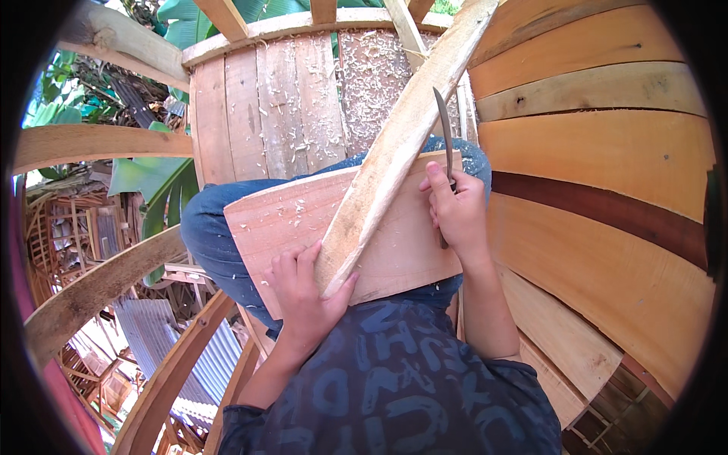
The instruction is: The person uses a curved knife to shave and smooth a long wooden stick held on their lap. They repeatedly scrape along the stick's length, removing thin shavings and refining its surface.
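A long pale strip of wood [402, 140] slants across my lap, its near end low and its far end reaching up to the top right. My left hand [307, 280] is closed around the near end, thumb on one side and fingers on the other. In my right hand [459, 201] is a knife [445, 125] with a thin curved blade that points up, beside the strip's right edge; the fist hides much of its handle. Beneath the strip, a flat wooden board [288, 216] lies across my crossed legs, with a few shavings on it.
Curled wood shavings [371, 76] litter the plank floor [243, 114] ahead. A wall of wide boards [591, 152] stands close on the right. Curved wooden rails [106, 148] run along the left, with corrugated metal sheets [178, 353] and banana leaves [155, 182] beyond and below them.
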`<state>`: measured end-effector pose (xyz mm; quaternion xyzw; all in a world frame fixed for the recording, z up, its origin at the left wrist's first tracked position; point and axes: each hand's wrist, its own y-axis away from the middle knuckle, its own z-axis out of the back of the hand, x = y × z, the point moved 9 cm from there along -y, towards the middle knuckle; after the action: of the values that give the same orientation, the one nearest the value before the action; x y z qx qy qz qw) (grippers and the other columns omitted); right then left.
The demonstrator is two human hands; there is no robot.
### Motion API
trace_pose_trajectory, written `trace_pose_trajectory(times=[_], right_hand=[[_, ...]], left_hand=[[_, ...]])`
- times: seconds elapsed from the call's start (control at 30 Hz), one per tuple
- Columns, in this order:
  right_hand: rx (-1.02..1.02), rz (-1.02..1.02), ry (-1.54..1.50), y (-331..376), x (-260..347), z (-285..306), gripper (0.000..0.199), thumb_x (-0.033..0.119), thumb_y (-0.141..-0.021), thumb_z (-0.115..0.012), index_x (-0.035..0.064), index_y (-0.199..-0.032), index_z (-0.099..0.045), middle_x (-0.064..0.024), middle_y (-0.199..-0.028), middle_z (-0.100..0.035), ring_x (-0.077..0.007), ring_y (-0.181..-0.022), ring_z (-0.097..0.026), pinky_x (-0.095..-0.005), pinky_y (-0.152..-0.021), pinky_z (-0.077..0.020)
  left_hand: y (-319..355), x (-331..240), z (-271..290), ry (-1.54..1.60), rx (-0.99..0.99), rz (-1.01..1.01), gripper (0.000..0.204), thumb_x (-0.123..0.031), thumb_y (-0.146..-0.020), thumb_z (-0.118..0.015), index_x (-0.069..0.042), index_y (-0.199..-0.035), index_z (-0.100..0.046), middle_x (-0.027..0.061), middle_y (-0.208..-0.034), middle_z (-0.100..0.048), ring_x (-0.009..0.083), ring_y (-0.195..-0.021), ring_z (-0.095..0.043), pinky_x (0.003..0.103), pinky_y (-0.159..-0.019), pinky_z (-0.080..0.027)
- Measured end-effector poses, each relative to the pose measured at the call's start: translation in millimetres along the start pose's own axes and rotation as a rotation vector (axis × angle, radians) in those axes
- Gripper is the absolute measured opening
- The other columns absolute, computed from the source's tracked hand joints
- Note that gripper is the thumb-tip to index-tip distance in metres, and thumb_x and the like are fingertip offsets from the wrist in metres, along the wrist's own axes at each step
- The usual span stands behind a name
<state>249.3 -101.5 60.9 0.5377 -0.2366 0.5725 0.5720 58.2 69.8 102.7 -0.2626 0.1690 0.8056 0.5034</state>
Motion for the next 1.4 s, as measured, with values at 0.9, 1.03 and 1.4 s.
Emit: trace_pose_trajectory(times=[0.9, 1.03, 1.4], right_hand=[[0.216, 0.233, -0.202, 36.3, 69.8, -41.1, 0.035, 0.020, -0.074, -0.081, -0.0020, -0.097, -0.066, 0.0042, -0.063, -0.053, -0.0009, -0.057, -0.046, -0.0189, -0.051, -0.0367], [0.206, 0.303, -0.065, 42.3, 78.4, -31.2, 0.035, 0.033, -0.078, -0.078, -0.0009, -0.083, -0.068, -0.0020, -0.055, -0.054, -0.0090, -0.050, -0.051, -0.0262, -0.048, -0.0398], [0.110, 0.552, 0.728, 79.8, 69.0, -32.4, 0.058, 0.055, -0.084, -0.064, 0.0030, -0.059, -0.063, -0.0172, -0.051, -0.056, -0.0351, -0.048, -0.060, -0.0414, -0.045, -0.0462]], left_hand=[[-16.7, 10.3, -5.1, 0.559, 0.370, 0.080, 0.070, -0.018, -0.070, -0.081, 0.004, -0.127, -0.049, 0.0148, -0.110, -0.063, 0.0216, -0.098, -0.063, 0.033, -0.088, -0.048], [-11.6, 18.3, -15.8, 0.803, 0.399, 0.150, 0.070, -0.014, -0.069, -0.079, 0.004, -0.129, -0.049, 0.0101, -0.114, -0.061, 0.0167, -0.102, -0.059, 0.031, -0.090, -0.046], [-15.0, 27.4, -20.7, 0.806, 0.282, 0.103, 0.056, -0.014, -0.071, -0.077, 0.005, -0.119, -0.056, 0.0137, -0.107, -0.066, 0.0177, -0.099, -0.062, 0.031, -0.087, -0.048]])
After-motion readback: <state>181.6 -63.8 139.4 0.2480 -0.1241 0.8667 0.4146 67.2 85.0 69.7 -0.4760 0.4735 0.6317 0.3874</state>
